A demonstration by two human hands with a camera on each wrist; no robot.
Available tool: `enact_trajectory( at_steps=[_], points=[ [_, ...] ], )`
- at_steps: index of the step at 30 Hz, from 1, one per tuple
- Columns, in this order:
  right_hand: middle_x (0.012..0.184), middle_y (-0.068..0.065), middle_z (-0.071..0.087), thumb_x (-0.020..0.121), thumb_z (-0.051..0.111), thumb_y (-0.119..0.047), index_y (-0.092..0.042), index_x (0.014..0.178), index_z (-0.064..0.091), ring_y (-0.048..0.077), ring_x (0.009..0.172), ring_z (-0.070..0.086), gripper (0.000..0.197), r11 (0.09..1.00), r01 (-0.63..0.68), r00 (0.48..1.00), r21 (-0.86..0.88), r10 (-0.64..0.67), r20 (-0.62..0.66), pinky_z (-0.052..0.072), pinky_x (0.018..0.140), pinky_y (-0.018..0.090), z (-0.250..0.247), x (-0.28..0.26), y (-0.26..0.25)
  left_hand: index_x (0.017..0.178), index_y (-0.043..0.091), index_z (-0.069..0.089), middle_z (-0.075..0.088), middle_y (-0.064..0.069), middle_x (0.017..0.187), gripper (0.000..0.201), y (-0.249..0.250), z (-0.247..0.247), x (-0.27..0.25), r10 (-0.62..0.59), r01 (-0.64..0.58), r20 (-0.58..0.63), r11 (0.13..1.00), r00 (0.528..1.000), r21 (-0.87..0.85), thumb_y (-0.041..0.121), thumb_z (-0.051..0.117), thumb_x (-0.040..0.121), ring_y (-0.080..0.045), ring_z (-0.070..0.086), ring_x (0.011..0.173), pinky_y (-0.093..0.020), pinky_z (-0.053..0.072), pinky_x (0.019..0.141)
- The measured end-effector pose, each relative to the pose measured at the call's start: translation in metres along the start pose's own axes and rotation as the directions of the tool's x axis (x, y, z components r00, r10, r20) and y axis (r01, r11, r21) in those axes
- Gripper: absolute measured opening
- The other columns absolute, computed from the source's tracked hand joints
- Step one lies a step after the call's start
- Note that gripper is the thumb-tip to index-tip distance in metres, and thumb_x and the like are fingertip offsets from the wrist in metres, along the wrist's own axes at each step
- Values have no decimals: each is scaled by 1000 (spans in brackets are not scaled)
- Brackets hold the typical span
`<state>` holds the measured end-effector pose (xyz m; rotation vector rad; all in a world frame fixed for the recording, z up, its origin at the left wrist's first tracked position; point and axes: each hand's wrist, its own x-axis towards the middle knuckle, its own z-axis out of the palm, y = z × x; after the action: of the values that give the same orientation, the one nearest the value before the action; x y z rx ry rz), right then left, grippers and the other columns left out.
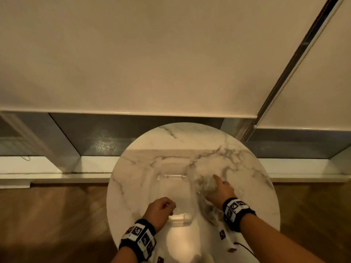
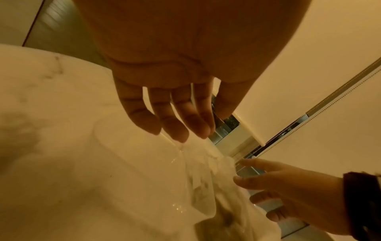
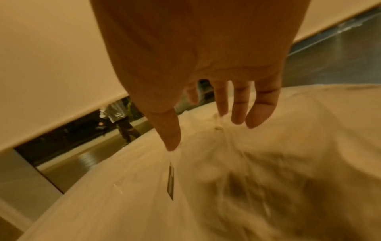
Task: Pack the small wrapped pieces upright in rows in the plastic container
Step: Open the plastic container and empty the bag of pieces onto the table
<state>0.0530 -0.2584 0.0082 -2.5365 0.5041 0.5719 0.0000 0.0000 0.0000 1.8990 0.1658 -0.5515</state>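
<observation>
A clear plastic container point(image 1: 187, 192) stands in the middle of the round marble table point(image 1: 144, 168); I make out nothing inside it. My left hand point(image 1: 171, 205) hovers at its near-left corner, fingers point(image 2: 175, 130) loosely bent above the rim point(image 2: 115, 135) and holding nothing. To the container's right lies a crumpled clear plastic bag point(image 1: 201, 179), its contents a pale blur point(image 3: 257, 179). My right hand point(image 1: 218, 185) reaches onto the bag with fingers spread point(image 3: 206, 133) and the forefinger stretched forward. No single wrapped piece can be told apart.
The table's edge curves close on both sides, with wooden floor point(image 1: 47, 215) below. Behind it run a white window sill point(image 1: 57, 166) and lowered roller blinds point(image 1: 133, 63). A black label point(image 3: 171, 181) shows on the bag. A dark cable point(image 1: 245, 247) trails by my right forearm.
</observation>
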Motion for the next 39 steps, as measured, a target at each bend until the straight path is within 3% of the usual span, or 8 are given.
enact_trajectory(
  at_steps=[4,9,12,16,22,28,34,39],
  points=[
    [131,10,59,83,63,-42,-25,133,56,32,119,55,53,996,-71,997,-57,73,19,49,101,40,8,9,0,84,24,70,70,5,71,15,-14,-1,0,-29,28,28,999,999,21,29,60,94,-7,61,65,-26,52,71],
    [149,11,28,77,66,-55,-38,150,24,39,134,33,87,994,-71,995,-78,65,-75,39,109,50,17,17,1,86,22,70,69,6,70,14,-28,2,-4,-28,26,53,999,998,41,31,61,94,-7,59,62,-27,51,68],
    [148,10,37,78,64,-57,-40,147,32,38,131,40,78,977,-10,1000,-213,13,15,40,108,46,12,30,3,86,22,70,69,7,69,14,-34,-4,-6,-34,32,38,998,999,46,29,61,94,-7,58,62,-29,52,69],
    [118,6,68,89,59,-36,-24,111,70,26,107,62,28,952,117,990,-282,-90,108,49,88,29,-5,39,3,83,24,70,69,6,68,15,-40,-16,-7,-43,42,16,998,999,51,27,61,94,-9,58,63,-33,53,71],
    [93,1,73,87,72,-22,-23,82,75,19,89,66,6,983,153,981,-99,-139,137,52,77,29,-35,46,8,84,25,72,71,1,74,15,-37,-31,-8,-24,24,-9,997,1000,69,27,61,94,-13,63,71,-30,54,73],
    [82,5,64,82,78,-11,-16,78,64,23,74,67,15,990,141,979,10,-141,150,62,68,36,-48,43,13,86,25,71,71,3,76,15,-20,-17,-2,2,-4,13,995,1000,102,30,61,95,-10,63,71,-29,53,76],
    [105,6,65,84,76,-21,-17,121,57,20,77,64,42,966,215,953,-142,-176,248,57,74,33,-65,39,-1,87,22,71,71,3,77,15,4,15,7,26,-31,42,990,999,136,30,60,95,-8,64,71,-28,53,76],
    [84,14,76,80,74,-20,-4,84,75,25,73,72,17,967,185,943,-174,-125,307,61,71,41,-80,39,-4,91,23,70,70,4,85,13,32,50,17,38,-53,76,977,996,207,30,60,95,-10,65,79,-27,54,78]
  ],
)
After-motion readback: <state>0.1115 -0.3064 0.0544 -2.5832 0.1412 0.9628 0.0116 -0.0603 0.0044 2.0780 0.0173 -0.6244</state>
